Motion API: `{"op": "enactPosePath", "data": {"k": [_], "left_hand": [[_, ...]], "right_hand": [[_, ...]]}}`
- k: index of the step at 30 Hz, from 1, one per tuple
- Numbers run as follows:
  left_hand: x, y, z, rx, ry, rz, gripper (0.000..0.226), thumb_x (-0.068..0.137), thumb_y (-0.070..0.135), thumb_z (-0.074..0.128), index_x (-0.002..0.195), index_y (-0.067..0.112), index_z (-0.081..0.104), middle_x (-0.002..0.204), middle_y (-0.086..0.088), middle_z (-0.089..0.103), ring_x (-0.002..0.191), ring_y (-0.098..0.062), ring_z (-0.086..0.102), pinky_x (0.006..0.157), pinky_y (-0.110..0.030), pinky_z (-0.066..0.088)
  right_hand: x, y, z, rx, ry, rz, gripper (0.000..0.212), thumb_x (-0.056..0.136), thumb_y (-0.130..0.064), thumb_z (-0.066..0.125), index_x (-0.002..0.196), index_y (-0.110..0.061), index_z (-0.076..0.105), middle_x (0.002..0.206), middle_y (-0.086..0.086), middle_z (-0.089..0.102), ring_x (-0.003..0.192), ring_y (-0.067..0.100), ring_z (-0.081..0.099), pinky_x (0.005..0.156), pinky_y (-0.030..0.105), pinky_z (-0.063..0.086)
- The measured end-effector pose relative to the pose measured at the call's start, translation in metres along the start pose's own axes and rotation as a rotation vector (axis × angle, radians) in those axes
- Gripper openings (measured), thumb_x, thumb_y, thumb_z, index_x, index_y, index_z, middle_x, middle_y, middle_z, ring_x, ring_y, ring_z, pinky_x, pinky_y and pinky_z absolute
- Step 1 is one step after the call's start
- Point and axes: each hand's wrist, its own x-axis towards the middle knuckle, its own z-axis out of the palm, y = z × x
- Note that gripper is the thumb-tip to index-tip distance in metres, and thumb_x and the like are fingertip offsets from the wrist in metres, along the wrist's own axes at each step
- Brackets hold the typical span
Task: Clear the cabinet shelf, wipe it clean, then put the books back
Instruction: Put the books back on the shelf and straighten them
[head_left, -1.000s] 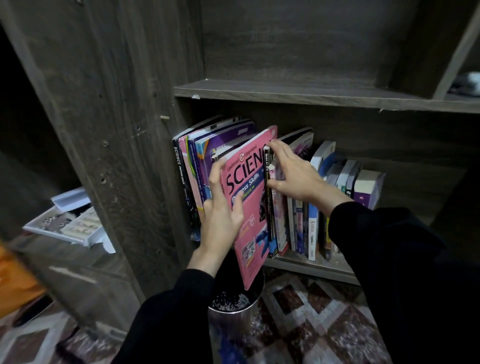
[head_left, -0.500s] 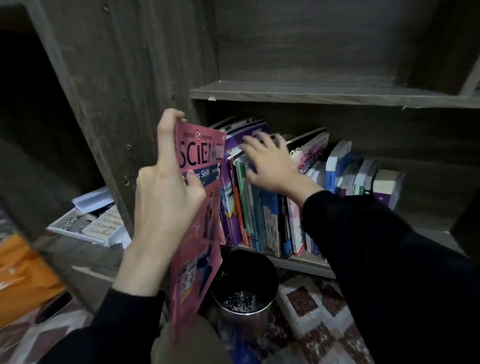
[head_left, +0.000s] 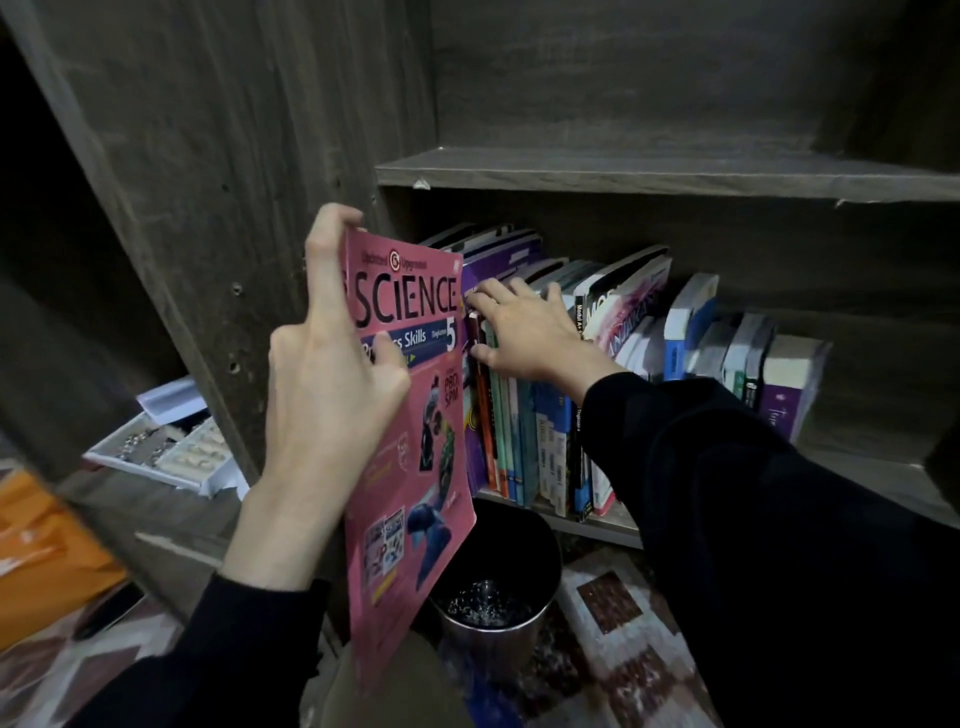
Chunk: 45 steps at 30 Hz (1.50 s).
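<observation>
The dark wood-grain cabinet (head_left: 234, 156) fills most of the view, its thick upright panel standing left of two shelf boards. The upper shelf board (head_left: 623, 171) lies bare along its front edge. The lower shelf board (head_left: 883, 483) carries a row of upright books (head_left: 691, 322) that starts at the upright panel and leans rightward, ending at a thick white-edged volume. Right of that, a stretch of board lies open to the far side.

The large thin pink science workbook (head_left: 410, 467) is off the shelf, held upright in front of the row's left end, its cover facing the camera and its lower corner above a round dark metal bin (head_left: 498, 618) that stands on the patterned floor (head_left: 623, 649) just before the shelf edge.

The left hand (head_left: 332, 374) grips this workbook by its left edge: the thumb presses the front cover, the fingers curl behind, and one reaches up to the top corner. The wrist is upright, in a black sleeve.

The right hand (head_left: 524, 332) reaches across from the right, palm down, fingers nearly straight and slightly spread over the tops of the books beside the workbook, thumb against a reddish spine. It closes round nothing.

A white compartment tray (head_left: 171, 457) lies on a low ledge left of the panel.
</observation>
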Motion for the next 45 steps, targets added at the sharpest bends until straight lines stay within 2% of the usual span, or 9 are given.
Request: {"op": "enactPosePath", "data": {"k": [5,13,19,24,26,31,34,39,45], "left_hand": [[0.007,0.003,0.006,0.003,-0.009,0.052,0.073,0.079,-0.004,0.056,0.138,0.027,0.025,0.065,0.004,0.057,0.049,-0.01,0.055,0.051,-0.036,0.049],[0.026,-0.005,0.05,-0.038,-0.031,0.149,0.076,0.082,-0.005,0.051,0.143,0.028,0.019,0.069,-0.009,0.062,0.044,-0.02,0.053,0.049,-0.042,0.051],[0.022,-0.035,0.1,-0.134,0.079,0.189,0.065,0.087,-0.003,0.052,0.132,0.029,0.018,0.097,-0.018,0.065,0.061,-0.034,0.065,0.054,-0.046,0.056],[0.009,-0.065,0.138,-0.078,0.007,0.039,0.065,0.093,0.005,0.051,0.133,0.035,0.01,0.08,-0.02,0.061,0.06,-0.04,0.061,0.06,-0.043,0.051],[0.009,-0.066,0.141,0.003,0.035,0.048,0.066,0.094,0.009,0.051,0.135,0.035,0.006,0.1,-0.022,0.062,0.076,-0.041,0.062,0.062,-0.04,0.043],[-0.044,-0.065,0.153,0.161,0.085,-0.099,0.083,0.088,0.002,0.054,0.152,0.007,0.002,0.144,-0.025,0.031,0.123,-0.037,0.039,0.095,-0.043,0.041],[-0.108,-0.059,0.172,0.017,-0.164,-0.325,0.085,0.085,-0.007,0.047,0.148,0.003,-0.01,0.157,-0.023,-0.009,0.144,-0.04,0.008,0.116,-0.04,0.013],[-0.123,-0.055,0.186,-0.266,-0.267,-0.674,0.087,0.082,-0.012,0.04,0.146,0.0,-0.018,0.154,-0.021,-0.024,0.145,-0.034,-0.016,0.117,-0.036,0.001],[-0.093,-0.056,0.193,-0.356,-0.483,-0.687,0.088,0.089,-0.009,0.038,0.146,0.011,-0.026,0.153,-0.016,-0.031,0.144,-0.028,-0.02,0.117,-0.038,-0.004]], "right_hand": [[-0.012,0.008,0.001,0.007,0.041,-0.01,0.063,0.092,-0.046,0.049,0.146,-0.019,0.029,0.148,-0.002,0.032,0.132,0.021,0.033,0.104,0.054,0.026],[-0.019,0.011,0.0,0.007,0.04,-0.003,0.061,0.091,-0.044,0.051,0.144,-0.019,0.031,0.147,-0.002,0.033,0.131,0.02,0.034,0.104,0.054,0.026],[-0.018,0.011,0.001,0.018,0.057,-0.005,0.061,0.09,-0.044,0.052,0.142,-0.019,0.034,0.145,-0.002,0.034,0.129,0.019,0.035,0.104,0.054,0.027],[-0.017,0.011,0.002,0.02,0.053,-0.013,0.061,0.09,-0.043,0.052,0.142,-0.019,0.034,0.146,-0.002,0.034,0.129,0.019,0.034,0.104,0.055,0.026],[-0.017,0.011,0.002,0.02,0.055,-0.015,0.06,0.09,-0.043,0.052,0.142,-0.019,0.034,0.146,-0.002,0.034,0.129,0.019,0.034,0.104,0.054,0.026],[-0.015,0.011,0.003,0.034,0.058,-0.016,0.061,0.09,-0.045,0.052,0.143,-0.021,0.034,0.145,-0.003,0.036,0.13,0.018,0.035,0.105,0.055,0.026],[-0.014,0.013,0.004,0.051,0.047,-0.02,0.063,0.09,-0.045,0.052,0.145,-0.022,0.032,0.146,-0.003,0.034,0.131,0.018,0.033,0.105,0.054,0.025],[-0.012,0.014,0.004,0.065,0.046,-0.042,0.065,0.089,-0.043,0.053,0.146,-0.023,0.03,0.146,-0.003,0.034,0.131,0.017,0.033,0.106,0.053,0.026],[-0.004,0.01,0.007,0.076,0.059,-0.051,0.062,0.089,-0.038,0.053,0.145,-0.02,0.033,0.144,-0.002,0.036,0.131,0.018,0.033,0.107,0.052,0.028]]}}
